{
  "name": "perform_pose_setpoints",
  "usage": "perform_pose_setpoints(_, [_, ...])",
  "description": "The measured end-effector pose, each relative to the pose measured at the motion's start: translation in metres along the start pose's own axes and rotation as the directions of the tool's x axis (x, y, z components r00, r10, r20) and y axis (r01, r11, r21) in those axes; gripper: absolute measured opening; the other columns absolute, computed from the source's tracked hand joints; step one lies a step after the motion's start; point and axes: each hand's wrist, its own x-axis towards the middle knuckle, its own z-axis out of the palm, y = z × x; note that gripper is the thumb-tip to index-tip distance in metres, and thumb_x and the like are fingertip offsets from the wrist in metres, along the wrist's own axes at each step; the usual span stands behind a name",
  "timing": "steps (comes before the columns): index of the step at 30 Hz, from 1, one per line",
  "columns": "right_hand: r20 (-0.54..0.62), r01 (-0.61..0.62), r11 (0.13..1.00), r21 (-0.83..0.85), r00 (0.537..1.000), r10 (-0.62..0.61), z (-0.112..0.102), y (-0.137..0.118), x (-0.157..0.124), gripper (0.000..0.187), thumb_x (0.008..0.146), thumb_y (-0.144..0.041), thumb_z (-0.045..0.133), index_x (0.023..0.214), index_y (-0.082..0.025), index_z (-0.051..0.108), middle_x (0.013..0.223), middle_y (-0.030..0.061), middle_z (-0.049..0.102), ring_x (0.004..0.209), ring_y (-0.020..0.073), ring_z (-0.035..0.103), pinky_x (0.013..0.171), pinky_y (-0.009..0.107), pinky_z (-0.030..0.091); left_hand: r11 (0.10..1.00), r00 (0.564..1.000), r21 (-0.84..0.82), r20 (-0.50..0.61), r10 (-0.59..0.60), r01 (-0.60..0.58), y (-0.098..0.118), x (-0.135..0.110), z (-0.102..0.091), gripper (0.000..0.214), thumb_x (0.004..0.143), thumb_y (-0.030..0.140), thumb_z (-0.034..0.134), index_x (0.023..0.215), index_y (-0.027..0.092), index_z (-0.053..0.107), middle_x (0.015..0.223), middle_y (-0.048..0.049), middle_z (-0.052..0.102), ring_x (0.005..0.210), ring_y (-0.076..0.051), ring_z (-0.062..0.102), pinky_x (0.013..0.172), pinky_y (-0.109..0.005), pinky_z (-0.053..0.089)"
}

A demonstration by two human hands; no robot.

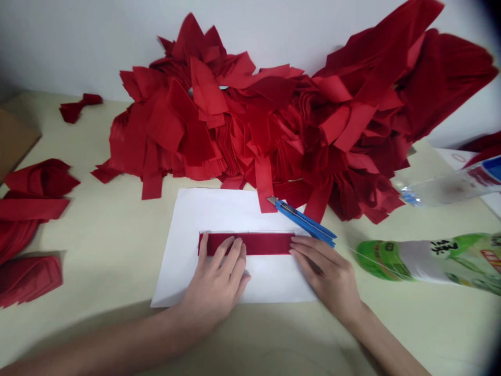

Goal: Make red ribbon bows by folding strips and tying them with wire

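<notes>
A folded red strip (262, 243) lies flat across a white sheet of paper (207, 214) on the pale table. My left hand (217, 279) rests on the strip's left part with fingers stretched out and pressing it down. My right hand (329, 274) lies flat at the strip's right end, fingertips touching it. A blue utility knife (303, 222) lies on the paper's upper right corner, just beyond my right fingers, held by neither hand.
A big heap of red strips (297, 115) fills the back of the table. More red pieces (31, 209) lie stacked at the left. A green bottle (430, 261) and a clear bottle (450, 185) lie on their sides at the right. A brown board (13, 141) sits far left.
</notes>
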Motion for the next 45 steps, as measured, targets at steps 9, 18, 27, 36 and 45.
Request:
perform_pose_setpoints(9, [-0.039, 0.031, 0.999, 0.024, 0.999, -0.03, 0.0, 0.0, 0.001, 0.012, 0.08, -0.01, 0.062, 0.089, -0.017, 0.067, 0.089, 0.0064, 0.067, 0.086, 0.0189, 0.062, 0.079, 0.035, 0.052, 1.0, 1.0, -0.004, -0.017, 0.004, -0.004, -0.001, -0.002, 0.004, 0.034, 0.09, 0.032, 0.045, 0.109, 0.011, 0.064, 0.119, -0.0119, 0.063, 0.106, -0.027, 0.057, 0.108, -0.058, 0.023])
perform_pose_setpoints(18, [0.013, 0.024, 1.0, 0.002, 1.0, -0.024, -0.002, 0.001, 0.003, 0.008, 0.081, -0.012, 0.061, 0.087, -0.014, 0.065, 0.089, 0.0079, 0.066, 0.086, 0.0189, 0.061, 0.078, 0.035, 0.052, 0.999, 0.999, 0.012, -0.002, 0.048, -0.048, -0.002, 0.001, -0.001, 0.031, 0.091, 0.03, 0.046, 0.105, 0.011, 0.065, 0.117, -0.0106, 0.064, 0.105, -0.027, 0.056, 0.106, -0.059, 0.025])
perform_pose_setpoints(27, [0.174, 0.317, 0.948, -0.031, 0.936, -0.307, 0.01, -0.033, 0.032, 0.016, 0.085, -0.017, 0.057, 0.097, -0.012, 0.066, 0.094, 0.0083, 0.067, 0.094, 0.0221, 0.056, 0.084, 0.04, 0.05, 0.997, 0.995, -0.069, 0.086, 0.042, -0.037, -0.01, 0.017, -0.014, 0.019, 0.089, 0.02, 0.049, 0.093, 0.013, 0.066, 0.102, -0.0068, 0.068, 0.093, -0.024, 0.058, 0.099, -0.054, 0.034])
perform_pose_setpoints(36, [0.193, 0.331, 0.943, 0.037, 0.924, -0.331, 0.023, -0.039, 0.038, 0.015, 0.086, -0.014, 0.053, 0.09, -0.013, 0.067, 0.085, 0.0061, 0.067, 0.091, 0.0203, 0.056, 0.082, 0.038, 0.05, 0.917, 0.951, -0.353, 0.301, -0.075, 0.184, -0.035, 0.062, -0.017, 0.021, 0.088, 0.011, 0.046, 0.079, 0.017, 0.064, 0.071, -0.0011, 0.062, 0.072, -0.017, 0.056, 0.082, -0.041, 0.041])
perform_pose_setpoints(45, [0.246, 0.354, 0.935, 0.015, 0.905, -0.346, 0.021, -0.043, 0.038, 0.017, 0.087, -0.011, 0.05, 0.086, -0.012, 0.067, 0.083, 0.0069, 0.066, 0.088, 0.0205, 0.056, 0.08, 0.037, 0.049, 0.912, 0.944, -0.369, 0.327, -0.053, 0.179, -0.039, 0.064, -0.009, 0.016, 0.085, 0.01, 0.044, 0.08, 0.015, 0.058, 0.102, -0.0093, 0.049, 0.096, -0.023, 0.044, 0.075, -0.037, 0.042])
